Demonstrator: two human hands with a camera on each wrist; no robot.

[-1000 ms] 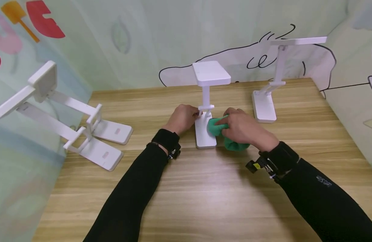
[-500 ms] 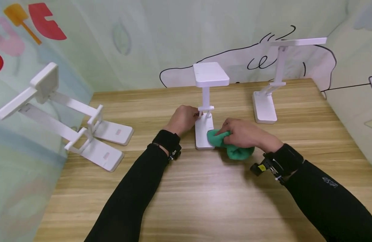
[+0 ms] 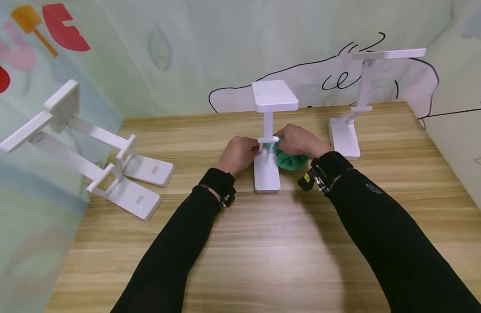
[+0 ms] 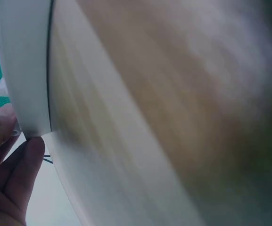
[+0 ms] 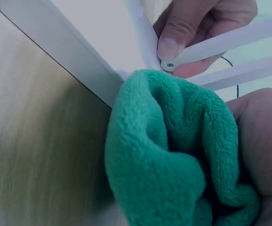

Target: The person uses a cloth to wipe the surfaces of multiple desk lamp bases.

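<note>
A white desk lamp (image 3: 266, 174) stands upright on the wooden table, its flat head above a slim post. At the rear left of its base, my left hand (image 3: 237, 154) pinches the edge by the hinge; in the right wrist view that hand's thumb (image 5: 176, 35) presses beside the hinge. My right hand (image 3: 296, 140) grips a bunched green cloth (image 3: 291, 161) at the rear right of the base. Close up, the fluffy cloth (image 5: 150, 150) meets the base's edge, hiding part of it. The left wrist view shows the base's side (image 4: 25, 61) with fingers around its end.
Two more white desk lamps, a nearer one (image 3: 136, 200) and a farther one (image 3: 152, 170), stand side by side at the left. Another lamp (image 3: 345, 141) is at the back right, near my right hand. A printed curtain (image 3: 177, 52) borders the table (image 3: 256, 261) behind.
My right hand first slid the cloth toward the base's front right, then moved it back and left, behind the hinge. The left hand and the lamp stay in place.
</note>
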